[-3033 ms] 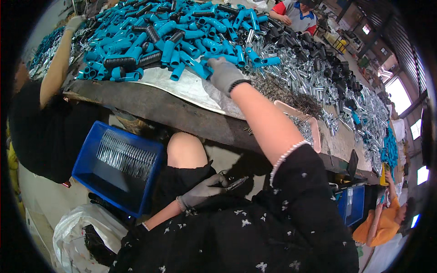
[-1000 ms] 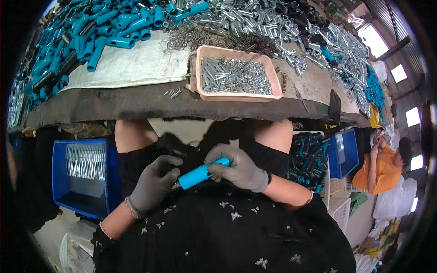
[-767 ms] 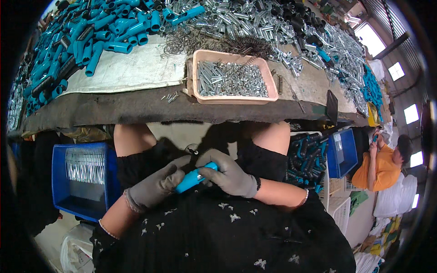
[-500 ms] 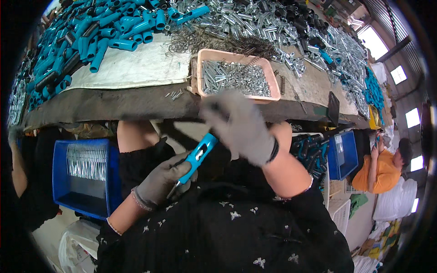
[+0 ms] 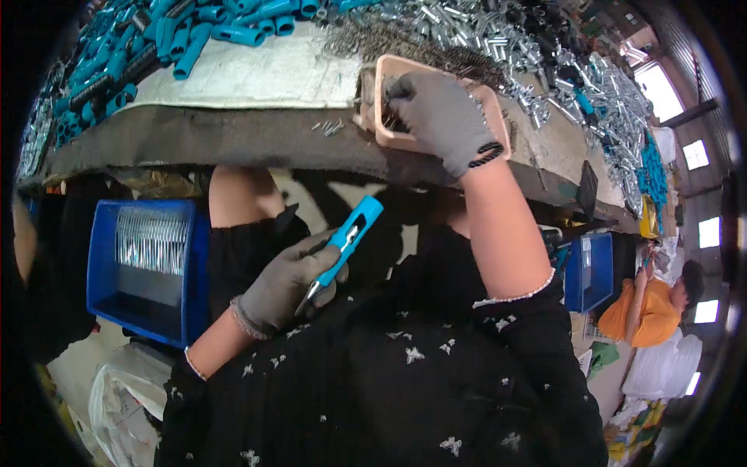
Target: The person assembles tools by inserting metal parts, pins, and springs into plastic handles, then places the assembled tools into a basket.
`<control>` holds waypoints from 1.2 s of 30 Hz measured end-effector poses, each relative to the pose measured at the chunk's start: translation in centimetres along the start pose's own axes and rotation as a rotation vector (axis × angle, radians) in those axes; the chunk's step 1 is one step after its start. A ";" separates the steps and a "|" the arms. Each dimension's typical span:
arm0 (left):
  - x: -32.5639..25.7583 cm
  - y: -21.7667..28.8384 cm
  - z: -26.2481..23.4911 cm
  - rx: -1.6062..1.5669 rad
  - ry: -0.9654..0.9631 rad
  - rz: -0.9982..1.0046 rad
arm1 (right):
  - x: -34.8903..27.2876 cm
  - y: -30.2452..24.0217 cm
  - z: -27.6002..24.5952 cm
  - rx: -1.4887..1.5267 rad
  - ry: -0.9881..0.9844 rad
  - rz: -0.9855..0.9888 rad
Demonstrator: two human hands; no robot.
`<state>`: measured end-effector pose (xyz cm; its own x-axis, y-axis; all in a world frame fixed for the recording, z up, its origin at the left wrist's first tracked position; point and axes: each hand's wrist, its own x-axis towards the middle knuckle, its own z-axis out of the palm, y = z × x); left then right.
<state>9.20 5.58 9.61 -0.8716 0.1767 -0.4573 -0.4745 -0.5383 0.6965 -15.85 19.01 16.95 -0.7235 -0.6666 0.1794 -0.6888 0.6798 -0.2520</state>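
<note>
My left hand, in a grey glove, is closed around a teal tubular handle with a slot in its side. The handle slants up to the right over my lap, and a pointed metal piece sticks out of its lower end. At the bench edge, my gloved right hand reaches down into a pink plastic tray that holds small metal parts. Its fingers are curled among them; what they grip, if anything, is hidden. Several small metal pins lie left of the tray.
Teal handles are heaped at the back left, silver metal tubes at the back right. Thin springs lie tangled behind the tray. A blue bin with metal rods stands left of my legs. A person in orange sits far right.
My right hand has moved away from the handle, forward into the pink tray. My left hand still holds the teal handle, now slightly farther right. The view has shifted a little.
</note>
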 end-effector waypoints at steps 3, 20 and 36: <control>-0.2 -0.2 -0.9 0.022 -0.014 0.014 | -1.1 0.3 0.4 -0.061 0.186 -0.099; -0.1 -0.7 -2.0 -0.062 -0.005 -0.020 | -12.7 -4.2 5.6 0.657 0.003 -0.223; 5.3 -3.4 -3.3 0.114 0.109 -0.351 | -15.4 0.7 13.7 0.957 -0.234 0.404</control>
<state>6.61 5.65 2.99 -0.6385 0.2422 -0.7305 -0.7577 -0.3641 0.5416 -4.56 25.57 1.00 -0.7932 -0.5569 -0.2464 -0.0031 0.4082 -0.9129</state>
